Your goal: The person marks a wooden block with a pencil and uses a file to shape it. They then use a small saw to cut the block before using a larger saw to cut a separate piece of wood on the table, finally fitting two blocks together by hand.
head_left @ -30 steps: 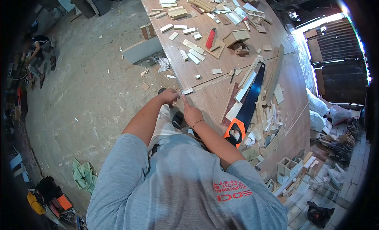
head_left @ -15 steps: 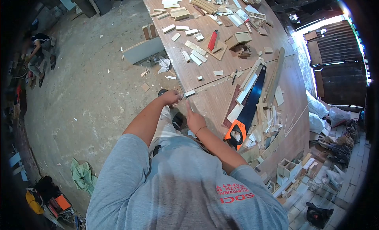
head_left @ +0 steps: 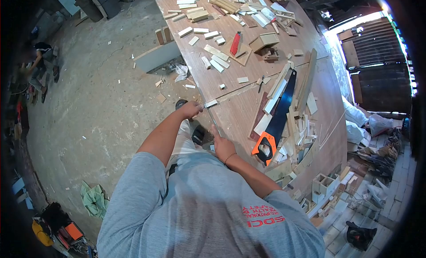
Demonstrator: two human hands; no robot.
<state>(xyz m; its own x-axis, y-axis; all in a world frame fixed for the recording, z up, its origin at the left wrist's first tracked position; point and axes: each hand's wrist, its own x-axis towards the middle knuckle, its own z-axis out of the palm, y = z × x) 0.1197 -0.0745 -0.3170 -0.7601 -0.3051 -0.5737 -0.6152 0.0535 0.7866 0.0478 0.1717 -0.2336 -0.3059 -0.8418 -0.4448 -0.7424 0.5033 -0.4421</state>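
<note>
My left hand (head_left: 190, 109) pinches a small pale wood block (head_left: 210, 103) at the near edge of the brown wooden table (head_left: 235, 111). My right hand (head_left: 222, 146) rests on the same table edge, closer to my body, with its fingers curled and one finger pointing toward the block. A thin line runs from the block to that hand along the edge; whether the hand grips something is too small to tell. An orange-handled hand saw (head_left: 275, 123) lies on the table to the right of my right hand.
Offcuts and slats (head_left: 296, 134) are piled beside the saw. A red-handled tool (head_left: 235, 43), a small wooden box (head_left: 264, 41) and several blocks lie farther up the table. A grey panel (head_left: 157, 56) leans at the table's left side. Another person (head_left: 37, 65) crouches far left.
My right hand has slid back along the table edge toward my body, away from the block. My left hand has stayed on the block.
</note>
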